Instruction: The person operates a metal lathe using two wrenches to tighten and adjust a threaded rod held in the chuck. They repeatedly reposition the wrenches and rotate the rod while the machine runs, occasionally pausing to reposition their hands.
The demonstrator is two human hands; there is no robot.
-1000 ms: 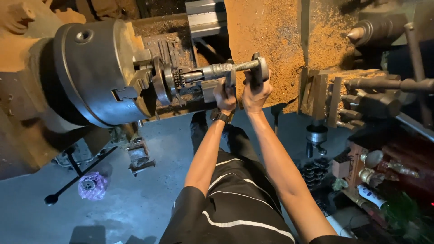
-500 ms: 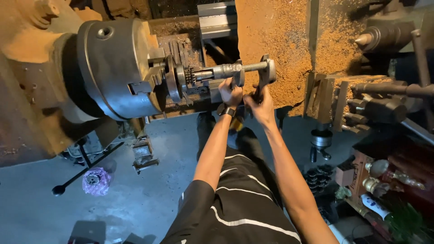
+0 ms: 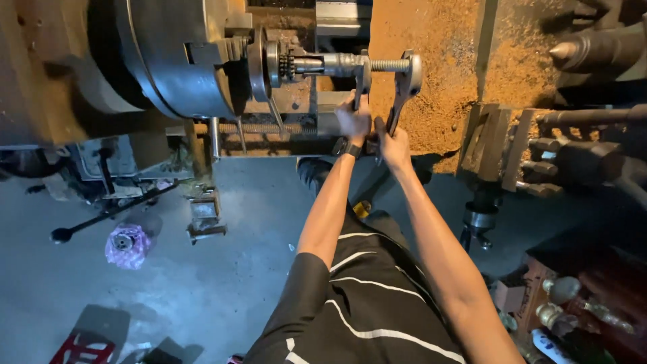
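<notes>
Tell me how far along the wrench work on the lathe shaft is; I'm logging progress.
Done: the shaft sits clamped in the chuck. In hand: left hand and right hand each grip a wrench, the right one hooked over the threaded end. Left: both wrenches are on, so the turning looks unfinished.

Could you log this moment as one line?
left hand: grips spanner | right hand: grips wrench | both on threaded shaft in lathe chuck

Grey steel chuck and silvery threaded shaft; rusty orange sawdust behind. Black shirt with thin white stripes. Dull grey floor, a pink-purple wrapped bundle on it.
</notes>
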